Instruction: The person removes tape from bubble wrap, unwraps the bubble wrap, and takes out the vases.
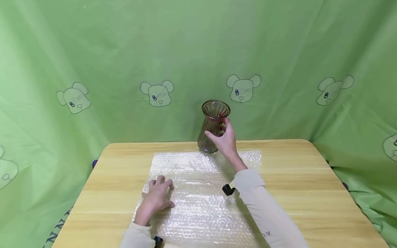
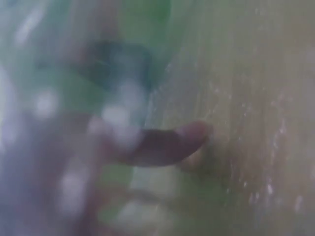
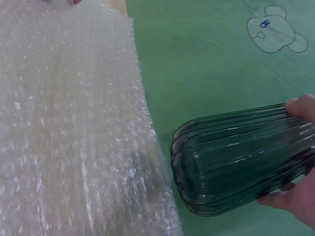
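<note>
A dark, translucent ribbed glass vase [image 1: 209,134] is at the table's far edge, its flared rim upward and slightly tilted. My right hand [image 1: 225,142] grips its upper body, with the thumb on the near side and the fingers round the right side. In the right wrist view, the scalloped base of the vase points toward a sheet of clear bubble wrap [image 3: 64,123]. My left hand [image 1: 157,195], its fingers spread, rests on the left part of that sheet. The left wrist view is hazy and blurred, with one finger [image 2: 170,145] showing through.
The wooden table [image 1: 288,182] has rounded far corners. Behind it and at both sides hangs a green curtain [image 1: 186,44] printed with bear heads. Small black cameras [image 1: 228,189] sit at both wrists, by the pale sleeves [image 1: 263,210].
</note>
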`<act>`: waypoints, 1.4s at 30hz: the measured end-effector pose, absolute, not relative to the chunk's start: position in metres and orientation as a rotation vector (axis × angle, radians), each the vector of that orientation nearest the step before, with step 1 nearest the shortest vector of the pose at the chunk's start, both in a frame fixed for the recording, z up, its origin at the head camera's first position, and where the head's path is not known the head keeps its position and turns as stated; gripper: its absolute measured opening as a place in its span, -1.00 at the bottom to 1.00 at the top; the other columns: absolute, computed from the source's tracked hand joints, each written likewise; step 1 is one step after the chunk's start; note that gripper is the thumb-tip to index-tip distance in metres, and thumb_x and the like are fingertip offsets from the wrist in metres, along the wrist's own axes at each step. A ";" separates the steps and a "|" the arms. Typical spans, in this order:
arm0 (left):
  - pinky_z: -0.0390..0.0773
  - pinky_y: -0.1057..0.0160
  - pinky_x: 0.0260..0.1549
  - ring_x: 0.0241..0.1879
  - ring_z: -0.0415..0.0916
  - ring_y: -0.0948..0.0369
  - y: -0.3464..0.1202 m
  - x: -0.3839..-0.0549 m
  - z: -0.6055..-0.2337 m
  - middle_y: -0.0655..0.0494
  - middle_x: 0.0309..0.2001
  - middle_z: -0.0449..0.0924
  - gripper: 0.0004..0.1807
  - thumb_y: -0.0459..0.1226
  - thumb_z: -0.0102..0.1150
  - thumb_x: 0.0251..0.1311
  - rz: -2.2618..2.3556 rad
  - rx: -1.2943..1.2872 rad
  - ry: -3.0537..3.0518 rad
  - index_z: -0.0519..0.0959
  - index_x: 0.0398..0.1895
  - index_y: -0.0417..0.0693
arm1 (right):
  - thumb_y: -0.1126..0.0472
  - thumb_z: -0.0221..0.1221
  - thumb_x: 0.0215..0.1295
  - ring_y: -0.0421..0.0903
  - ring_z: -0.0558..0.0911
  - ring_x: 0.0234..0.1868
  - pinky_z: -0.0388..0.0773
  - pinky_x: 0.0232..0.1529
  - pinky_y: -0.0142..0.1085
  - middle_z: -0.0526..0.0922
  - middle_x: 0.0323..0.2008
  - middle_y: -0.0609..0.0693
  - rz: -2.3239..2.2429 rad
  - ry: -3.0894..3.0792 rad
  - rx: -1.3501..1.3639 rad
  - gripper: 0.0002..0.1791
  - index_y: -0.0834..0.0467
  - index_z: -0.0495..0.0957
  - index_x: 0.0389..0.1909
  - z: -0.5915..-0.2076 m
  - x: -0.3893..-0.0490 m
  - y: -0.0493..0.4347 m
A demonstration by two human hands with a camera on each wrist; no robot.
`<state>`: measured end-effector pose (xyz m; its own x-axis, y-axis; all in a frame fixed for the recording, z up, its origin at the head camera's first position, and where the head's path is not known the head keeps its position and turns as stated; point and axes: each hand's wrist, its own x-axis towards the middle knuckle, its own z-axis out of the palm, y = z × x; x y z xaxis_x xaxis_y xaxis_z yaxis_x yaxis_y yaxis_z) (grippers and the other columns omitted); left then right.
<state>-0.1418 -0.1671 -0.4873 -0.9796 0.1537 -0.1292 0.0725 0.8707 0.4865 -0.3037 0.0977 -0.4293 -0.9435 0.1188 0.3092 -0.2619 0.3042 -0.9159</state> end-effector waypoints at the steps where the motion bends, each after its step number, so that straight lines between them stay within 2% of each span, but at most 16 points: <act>1: 0.08 -0.83 -0.07 0.34 0.11 -0.39 -0.166 -0.141 -0.487 -0.24 0.39 0.28 -0.45 -0.26 0.69 -0.27 0.746 0.179 2.878 0.58 -0.14 0.07 | 0.17 0.55 0.07 0.26 0.48 0.34 0.51 0.30 0.09 0.37 0.43 0.13 1.681 -2.248 0.129 -0.01 0.03 0.23 0.50 -0.431 -0.305 0.097; 9: 0.12 -0.83 -0.09 0.33 0.13 -0.35 -0.159 -0.134 -0.484 -0.22 0.37 0.27 -0.44 -0.25 0.69 -0.26 0.736 0.154 2.870 0.58 -0.14 0.08 | 0.18 0.54 0.09 0.24 0.53 0.29 0.52 0.30 0.04 0.42 0.40 0.16 1.640 -2.239 0.175 -0.04 0.10 0.25 0.48 -0.440 -0.319 0.092; 24: 0.14 -0.82 -0.09 0.33 0.12 -0.36 -0.160 -0.126 -0.483 -0.18 0.34 0.28 -0.42 -0.26 0.70 -0.28 0.731 0.135 2.879 0.57 -0.13 0.08 | 0.17 0.54 0.10 0.22 0.55 0.26 0.53 0.28 0.07 0.46 0.38 0.17 1.641 -2.260 0.177 -0.03 0.09 0.25 0.50 -0.462 -0.322 0.086; 36: 0.15 -0.82 -0.12 0.30 0.15 -0.37 -0.164 -0.119 -0.481 -0.23 0.34 0.29 -0.43 -0.28 0.69 -0.28 0.738 0.138 2.886 0.57 -0.14 0.06 | 0.12 0.53 0.12 0.17 0.48 0.33 0.46 0.36 0.04 0.43 0.41 0.15 1.610 -2.308 0.224 -0.01 0.09 0.22 0.53 -0.472 -0.321 0.081; 42: 0.14 -0.81 -0.08 0.33 0.14 -0.38 -0.163 -0.120 -0.475 -0.25 0.41 0.26 -0.42 -0.27 0.67 -0.22 0.757 0.145 2.867 0.58 -0.07 0.05 | 0.16 0.54 0.09 0.16 0.46 0.33 0.43 0.37 0.06 0.44 0.37 0.13 1.626 -2.327 0.200 -0.04 0.10 0.23 0.47 -0.465 -0.323 0.083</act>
<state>-0.1204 -0.1629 -0.4751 -0.9803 0.1376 -0.1418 0.0496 0.8663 0.4971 -0.3228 0.0835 -0.4651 -0.9470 0.0537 0.3166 -0.2788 0.3514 -0.8937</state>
